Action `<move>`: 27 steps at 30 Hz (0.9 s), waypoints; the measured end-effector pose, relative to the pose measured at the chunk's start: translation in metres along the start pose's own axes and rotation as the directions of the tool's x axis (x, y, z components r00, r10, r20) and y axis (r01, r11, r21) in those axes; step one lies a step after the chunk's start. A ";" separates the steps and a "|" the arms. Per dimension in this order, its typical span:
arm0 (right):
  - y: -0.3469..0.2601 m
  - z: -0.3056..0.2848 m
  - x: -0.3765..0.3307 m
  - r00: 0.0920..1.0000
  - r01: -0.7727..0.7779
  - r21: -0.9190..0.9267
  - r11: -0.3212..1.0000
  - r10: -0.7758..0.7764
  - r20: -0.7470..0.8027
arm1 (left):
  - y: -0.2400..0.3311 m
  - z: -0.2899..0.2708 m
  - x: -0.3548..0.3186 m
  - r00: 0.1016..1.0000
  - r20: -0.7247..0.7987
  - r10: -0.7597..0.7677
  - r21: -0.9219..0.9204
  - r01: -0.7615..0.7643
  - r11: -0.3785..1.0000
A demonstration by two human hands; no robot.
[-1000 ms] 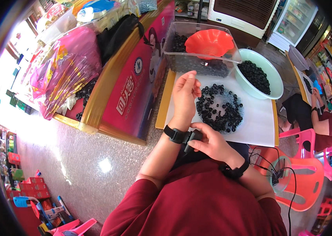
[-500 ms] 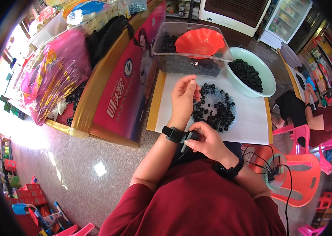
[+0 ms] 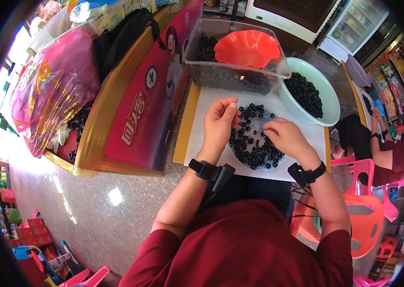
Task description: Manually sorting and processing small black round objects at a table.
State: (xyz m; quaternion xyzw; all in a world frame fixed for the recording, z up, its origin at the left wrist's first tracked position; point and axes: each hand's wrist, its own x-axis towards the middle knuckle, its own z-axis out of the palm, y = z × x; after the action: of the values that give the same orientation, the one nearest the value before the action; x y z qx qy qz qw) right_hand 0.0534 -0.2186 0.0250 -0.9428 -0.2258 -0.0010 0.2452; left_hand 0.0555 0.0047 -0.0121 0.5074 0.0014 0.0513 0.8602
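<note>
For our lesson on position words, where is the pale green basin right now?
In the head view, the pale green basin is upper right of centre, just right of the clear plastic box and beyond the right hand.

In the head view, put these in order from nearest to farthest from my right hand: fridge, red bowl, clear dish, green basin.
1. Clear dish: just left of your right hand.
2. Green basin: ahead, slightly right.
3. Red bowl: farther ahead, to the left.
4. Fridge: well beyond, ahead and right.

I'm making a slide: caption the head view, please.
Left hand and right hand near small black pieces, pale green basin beyond.
</note>
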 end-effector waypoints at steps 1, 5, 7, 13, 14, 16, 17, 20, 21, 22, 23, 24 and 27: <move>-0.001 0.007 0.005 0.998 0.063 -0.034 0.997 -0.061 0.034 | -0.001 0.001 0.000 1.000 -0.003 -0.012 0.022 0.013 1.000; -0.007 0.029 0.026 0.973 0.221 -0.101 0.970 -0.213 0.085 | -0.009 -0.001 -0.002 0.997 0.023 -0.068 0.066 0.066 0.996; -0.006 0.035 0.034 0.957 0.276 -0.132 0.952 -0.260 0.129 | -0.012 0.000 -0.002 0.994 0.051 -0.094 0.120 0.088 0.989; -0.001 0.033 0.038 0.956 0.256 -0.178 0.950 -0.221 0.192 | -0.014 0.003 -0.004 0.981 0.108 -0.161 0.324 0.118 0.939; 0.001 0.032 0.037 0.957 0.239 -0.204 0.949 -0.196 0.212 | -0.015 0.004 -0.005 0.977 0.131 -0.168 0.361 0.111 0.926; 0.001 0.027 0.036 0.959 0.221 -0.227 0.949 -0.168 0.230 | -0.015 0.003 -0.005 0.975 0.139 -0.172 0.397 0.104 0.912; 0.002 0.022 0.034 0.969 0.224 -0.116 0.968 -0.208 0.135 | -0.016 0.003 -0.005 0.974 0.147 -0.174 0.431 0.095 0.897; -0.019 -0.011 0.031 0.985 0.160 0.172 0.972 -0.168 0.035 | -0.009 0.011 -0.009 0.974 0.110 -0.198 0.411 0.137 0.901; -0.025 -0.021 0.028 0.995 0.075 0.341 0.937 -0.095 0.040 | -0.003 0.014 -0.009 0.973 0.112 -0.201 0.412 0.139 0.900; -0.026 -0.025 0.028 0.995 0.072 0.342 0.937 -0.091 0.039 | 0.004 0.016 -0.009 0.940 0.175 -0.293 0.257 0.244 0.935; -0.026 -0.027 0.028 0.987 0.155 0.348 0.925 -0.159 -0.015 | 0.008 0.016 -0.010 0.895 0.251 -0.369 0.101 0.355 0.930; -0.026 -0.030 0.028 0.971 0.238 0.348 0.907 -0.227 -0.071 | 0.011 0.015 -0.009 0.894 0.255 -0.369 0.102 0.355 0.929; -0.024 -0.028 0.026 0.968 0.245 0.403 0.882 -0.245 -0.054 | 0.016 0.010 -0.009 0.858 0.361 -0.365 0.058 0.370 0.927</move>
State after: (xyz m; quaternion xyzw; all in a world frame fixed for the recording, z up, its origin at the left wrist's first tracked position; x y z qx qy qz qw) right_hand 0.0692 -0.2021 0.0635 -0.8349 -0.3381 0.0142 0.4341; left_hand 0.0454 0.0030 0.0062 0.4928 -0.0624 -0.2088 0.8424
